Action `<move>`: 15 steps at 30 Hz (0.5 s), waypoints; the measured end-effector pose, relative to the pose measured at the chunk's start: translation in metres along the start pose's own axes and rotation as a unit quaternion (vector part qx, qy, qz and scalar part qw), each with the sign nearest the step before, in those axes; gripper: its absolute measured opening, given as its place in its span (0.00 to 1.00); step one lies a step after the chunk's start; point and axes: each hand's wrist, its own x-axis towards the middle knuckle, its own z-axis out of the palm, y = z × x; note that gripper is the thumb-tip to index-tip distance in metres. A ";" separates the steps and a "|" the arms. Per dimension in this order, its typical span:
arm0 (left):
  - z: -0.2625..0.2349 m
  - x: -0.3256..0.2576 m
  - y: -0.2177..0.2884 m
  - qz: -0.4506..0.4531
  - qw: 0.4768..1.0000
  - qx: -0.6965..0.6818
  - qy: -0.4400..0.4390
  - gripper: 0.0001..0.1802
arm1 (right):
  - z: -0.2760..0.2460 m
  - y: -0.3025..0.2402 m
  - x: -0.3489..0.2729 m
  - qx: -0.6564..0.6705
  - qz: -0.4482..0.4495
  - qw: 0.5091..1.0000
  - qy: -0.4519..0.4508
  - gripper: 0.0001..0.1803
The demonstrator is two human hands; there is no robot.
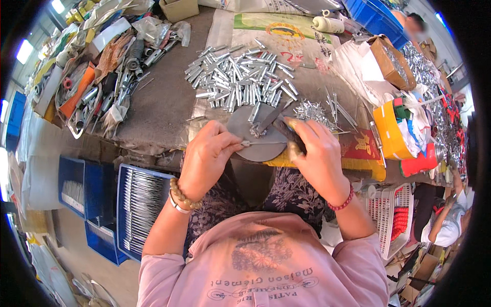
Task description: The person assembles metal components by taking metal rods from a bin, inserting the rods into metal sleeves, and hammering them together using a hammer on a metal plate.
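My left hand (212, 151) pinches the end of a thin metal rod (266, 143) with a small silver fitting. The rod lies across a round grey metal plate (261, 154) at the table's front edge. My right hand (318, 151) is closed round the handle of a dark hammer (286, 128), its head resting over the plate. Small shiny pieces (257, 131) and an upright silver tube (254, 113) are beside the hammer head. A large heap of short silver tubes (235, 77) lies beyond the plate. Smaller metal pieces (309, 111) are piled right of it.
Mixed tools and scraps (112, 66) crowd the table's left side. Long thin rods (337, 110), a yellow box (393, 130) and a cardboard box (391, 64) stand at right. Blue bins (120, 215) of metal rods are low left; a white basket (381, 220) is low right. Another person (450, 220) sits at far right.
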 end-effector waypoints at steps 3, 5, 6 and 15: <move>0.003 -0.002 -0.001 0.000 1.000 0.002 -0.001 0.11 | -0.007 -0.012 -0.010 0.091 0.025 0.995 0.011 0.28; 0.003 -0.001 -0.003 0.012 0.999 -0.026 0.017 0.09 | -0.008 -0.018 -0.011 0.089 -0.017 0.995 -0.034 0.29; 0.003 -0.002 -0.003 0.011 0.999 -0.026 0.017 0.09 | -0.007 -0.020 -0.012 0.070 -0.030 0.997 -0.012 0.29; 0.003 -0.001 -0.005 0.022 1.000 -0.017 0.006 0.12 | -0.005 -0.025 -0.011 0.026 -0.094 0.995 -0.025 0.29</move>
